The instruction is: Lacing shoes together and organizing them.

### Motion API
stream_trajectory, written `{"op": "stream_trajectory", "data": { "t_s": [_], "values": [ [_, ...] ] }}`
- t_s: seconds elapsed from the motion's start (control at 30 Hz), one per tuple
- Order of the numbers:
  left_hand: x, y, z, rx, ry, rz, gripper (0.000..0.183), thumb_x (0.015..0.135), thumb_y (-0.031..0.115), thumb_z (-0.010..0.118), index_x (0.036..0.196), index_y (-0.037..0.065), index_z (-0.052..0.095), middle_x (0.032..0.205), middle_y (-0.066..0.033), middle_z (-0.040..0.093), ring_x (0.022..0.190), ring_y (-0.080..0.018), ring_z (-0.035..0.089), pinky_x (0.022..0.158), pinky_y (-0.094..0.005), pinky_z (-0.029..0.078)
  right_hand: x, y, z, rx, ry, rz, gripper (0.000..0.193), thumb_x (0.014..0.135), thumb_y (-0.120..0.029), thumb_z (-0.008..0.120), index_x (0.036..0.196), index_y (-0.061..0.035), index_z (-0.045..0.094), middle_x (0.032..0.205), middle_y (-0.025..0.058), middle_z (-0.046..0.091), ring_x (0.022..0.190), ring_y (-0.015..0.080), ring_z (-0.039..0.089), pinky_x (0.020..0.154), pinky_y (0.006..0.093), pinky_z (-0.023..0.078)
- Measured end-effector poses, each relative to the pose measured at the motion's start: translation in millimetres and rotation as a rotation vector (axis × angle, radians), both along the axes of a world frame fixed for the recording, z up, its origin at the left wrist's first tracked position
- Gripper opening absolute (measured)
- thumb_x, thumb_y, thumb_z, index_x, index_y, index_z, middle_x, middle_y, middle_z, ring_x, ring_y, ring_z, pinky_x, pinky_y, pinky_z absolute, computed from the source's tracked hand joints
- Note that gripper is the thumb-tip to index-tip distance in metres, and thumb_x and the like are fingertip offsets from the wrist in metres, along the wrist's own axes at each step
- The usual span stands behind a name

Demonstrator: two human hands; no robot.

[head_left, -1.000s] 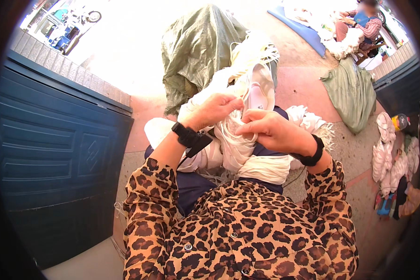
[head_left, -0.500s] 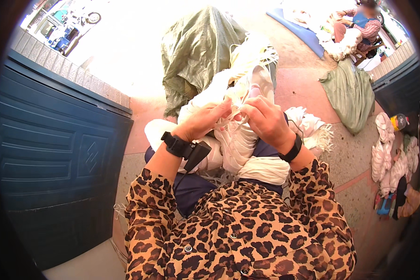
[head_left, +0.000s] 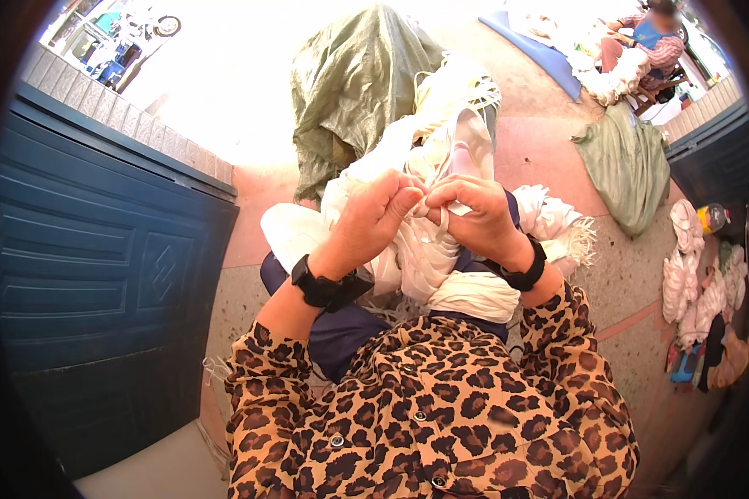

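Both of my hands meet over my lap, fingertips pinched close together on thin white fabric strips. My left hand is closed, thumb against the fingers, with the strip's end hidden in its grip. In my right hand the fingers are curled on a white strip that loops down below them. Beneath lies a pile of white fabric spread over my dark trousers. A rolled white bundle rests on my thigh, below my right wrist. Whether the strip is knotted between the fingertips cannot be made out.
A green woven sack stands just beyond the fabric; another green sack lies at the right. White fabric bundles lie by the right wall. A blue metal door borders my left. A seated person handles white fabric far right.
My left hand has turned and its fingers have folded in, with the thumb now pressed against them. My right fingers have curled more, and the strip's loop hangs more plainly below them.
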State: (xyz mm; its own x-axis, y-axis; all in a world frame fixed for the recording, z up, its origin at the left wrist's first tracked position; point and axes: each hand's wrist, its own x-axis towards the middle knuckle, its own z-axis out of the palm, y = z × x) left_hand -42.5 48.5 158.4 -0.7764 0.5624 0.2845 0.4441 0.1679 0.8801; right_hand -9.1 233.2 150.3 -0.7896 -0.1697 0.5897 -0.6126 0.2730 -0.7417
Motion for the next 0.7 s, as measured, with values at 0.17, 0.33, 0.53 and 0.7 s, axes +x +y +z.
{"op": "stream_trajectory", "data": {
  "t_s": [0.17, 0.33, 0.53, 0.7],
  "values": [
    [14.9, 3.9, -17.6, 0.094, -0.227, -0.01, 0.022, 0.096, 0.019, 0.047, 0.108, 0.001, 0.052, 0.081, -0.0066, 0.06, 0.071, -0.0125, 0.059, 0.062, -0.0255, 0.048, 6.9, 4.9, -0.4, 0.043, -0.111, 0.017, 0.007, 0.073, 0.001, 0.069, 0.078, -0.0016, 0.065, 0.072, 0.0064, 0.063, 0.064, 0.0136, 0.059, 0.057, 0.0238, 0.047],
    [26.7, -10.0, -16.0, -0.012, -0.154, 0.004, 0.019, 0.096, 0.013, 0.047, 0.105, -0.001, 0.056, 0.073, -0.004, 0.057, 0.064, -0.0094, 0.052, 0.057, -0.0245, 0.043, 6.8, 5.6, 9.5, -0.009, -0.125, 0.166, 0.011, 0.075, -0.003, 0.07, 0.086, -0.0018, 0.068, 0.071, 0.0067, 0.064, 0.063, 0.0126, 0.058, 0.056, 0.0253, 0.046],
    [59.3, -31.4, -24.2, 0.008, -0.348, 0.112, 0.018, 0.095, 0.015, 0.048, 0.097, -0.001, 0.056, 0.067, -0.0002, 0.048, 0.06, -0.008, 0.042, 0.055, -0.023, 0.037, -7.3, 5.8, 44.4, -0.088, -0.316, 0.054, 0.023, 0.09, -0.02, 0.058, 0.09, 0.0013, 0.066, 0.062, 0.0035, 0.057, 0.056, 0.0105, 0.054, 0.053, 0.0253, 0.044],
    [78.9, -38.0, -44.3, 0.031, -0.469, 0.165, 0.024, 0.097, 0.021, 0.047, 0.097, -0.001, 0.056, 0.069, 0.0054, 0.044, 0.06, -0.0027, 0.036, 0.053, -0.0178, 0.031, -66.2, -17.7, 2.3, -0.573, -0.935, 0.345, 0.033, 0.093, -0.027, 0.052, 0.104, 0.0041, 0.056, 0.077, 0.0051, 0.059, 0.062, 0.011, 0.057, 0.059, 0.0237, 0.051]
  ]
}}
